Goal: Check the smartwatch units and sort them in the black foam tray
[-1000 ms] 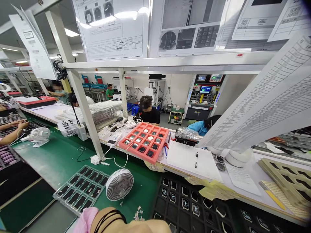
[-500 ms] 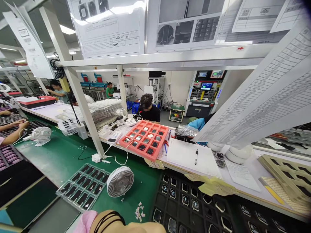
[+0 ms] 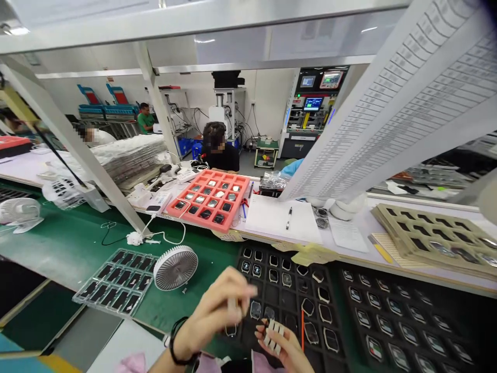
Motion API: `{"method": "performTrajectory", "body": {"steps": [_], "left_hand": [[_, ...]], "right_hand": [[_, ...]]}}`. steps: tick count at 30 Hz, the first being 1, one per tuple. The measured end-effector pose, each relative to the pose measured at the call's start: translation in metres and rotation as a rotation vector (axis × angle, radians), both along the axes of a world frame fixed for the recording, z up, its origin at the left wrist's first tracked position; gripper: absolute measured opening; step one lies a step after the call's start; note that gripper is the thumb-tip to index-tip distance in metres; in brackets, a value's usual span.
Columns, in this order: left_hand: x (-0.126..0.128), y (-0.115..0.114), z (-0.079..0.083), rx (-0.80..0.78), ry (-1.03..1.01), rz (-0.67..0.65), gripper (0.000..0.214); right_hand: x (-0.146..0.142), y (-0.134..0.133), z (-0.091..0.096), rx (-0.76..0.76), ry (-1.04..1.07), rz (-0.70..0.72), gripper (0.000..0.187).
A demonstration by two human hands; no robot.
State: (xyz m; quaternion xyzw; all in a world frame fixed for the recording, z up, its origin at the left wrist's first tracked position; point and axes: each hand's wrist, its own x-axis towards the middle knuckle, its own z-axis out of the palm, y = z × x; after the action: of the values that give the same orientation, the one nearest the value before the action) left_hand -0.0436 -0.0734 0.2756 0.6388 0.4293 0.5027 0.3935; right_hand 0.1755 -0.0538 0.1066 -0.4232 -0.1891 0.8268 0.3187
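Observation:
My left hand [image 3: 217,305], with a black band at the wrist, is raised over the near left side of a black tray [image 3: 272,294]. Its fingers are curled but smeared by motion, and a pale patch shows at the thumb. Lower and to the right, my right hand [image 3: 289,349] is closed, with white ridged pieces [image 3: 274,335] at its fingers; I cannot make out what they are. A thin orange-red stick [image 3: 303,329] rises beside it; whether the hand holds it is unclear. Square watches [image 3: 286,280], a few with lit screens, lie in the tray's compartments.
A second black tray of watches [image 3: 407,331] lies to the right. At left are a white fan [image 3: 176,268] and a clear tray with black pieces [image 3: 112,282]. On the shelf are a pink tray [image 3: 223,221], paper with a pen [image 3: 289,218] and a beige tray [image 3: 423,217]. A co-worker [image 3: 219,147] sits beyond.
The view has tilted down and turned right. My left hand has risen from the bottom edge to over the tray, and my right hand has come into view. More of the right-hand watch tray shows.

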Motion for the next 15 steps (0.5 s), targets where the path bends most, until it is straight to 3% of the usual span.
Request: {"method": "performTrajectory", "body": {"steps": [2, 4, 7, 9, 12, 15], "left_hand": [[0.010, 0.033, -0.037, -0.120, -0.020, 0.050, 0.037], [0.018, 0.060, -0.095, -0.189, 0.097, 0.161, 0.037], [0.023, 0.081, -0.190, -0.316, 0.326, 0.253, 0.038], [0.023, 0.088, -0.237, -0.351, 0.428, 0.271, 0.042], [0.024, 0.096, -0.270, -0.360, 0.459, 0.255, 0.050], [0.028, 0.104, -0.270, -0.328, 0.470, 0.201, 0.059]], "right_hand": [[0.010, 0.009, -0.005, 0.007, 0.011, -0.045, 0.046], [0.019, 0.020, -0.016, 0.006, 0.011, -0.084, 0.049], [0.022, 0.038, -0.037, 0.008, -0.025, -0.112, 0.050], [0.018, 0.050, -0.048, 0.011, -0.051, -0.090, 0.049], [0.008, 0.068, -0.060, 0.023, -0.088, -0.039, 0.049], [0.002, 0.086, -0.066, 0.036, -0.112, -0.005, 0.047]]}}
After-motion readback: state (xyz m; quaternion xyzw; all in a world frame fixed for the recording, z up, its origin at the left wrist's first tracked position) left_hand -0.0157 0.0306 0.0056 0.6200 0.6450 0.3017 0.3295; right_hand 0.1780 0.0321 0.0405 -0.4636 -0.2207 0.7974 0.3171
